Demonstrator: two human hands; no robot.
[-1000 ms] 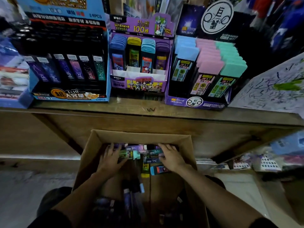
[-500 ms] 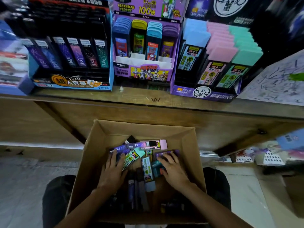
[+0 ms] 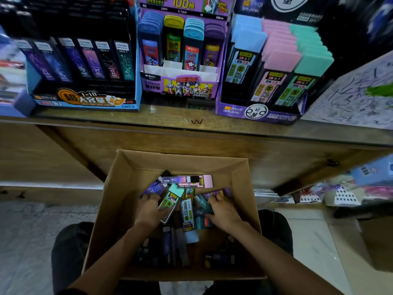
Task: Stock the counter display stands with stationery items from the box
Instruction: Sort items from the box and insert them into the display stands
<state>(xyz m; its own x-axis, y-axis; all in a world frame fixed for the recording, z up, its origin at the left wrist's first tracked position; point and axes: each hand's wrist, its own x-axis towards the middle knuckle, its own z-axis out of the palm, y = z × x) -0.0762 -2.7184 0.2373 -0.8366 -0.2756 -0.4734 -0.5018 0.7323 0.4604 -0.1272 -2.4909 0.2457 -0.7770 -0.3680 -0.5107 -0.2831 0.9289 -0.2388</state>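
While the brown cardboard box sits below the wooden table, my left hand and right hand rest inside it, fingers loosely spread over jumbled flat plastic stationery cases, gripping none. Printed card display stands line the table.

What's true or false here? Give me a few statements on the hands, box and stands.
1. The left hand and right hand are both down in the cardboard box. True.
2. The cardboard box stands on the counter. False: it sits lower, in front of the counter.
3. The middle stand holds four columns of cases. True.
4. The right stand shows only black caps. False: they are blue, pink and mint.
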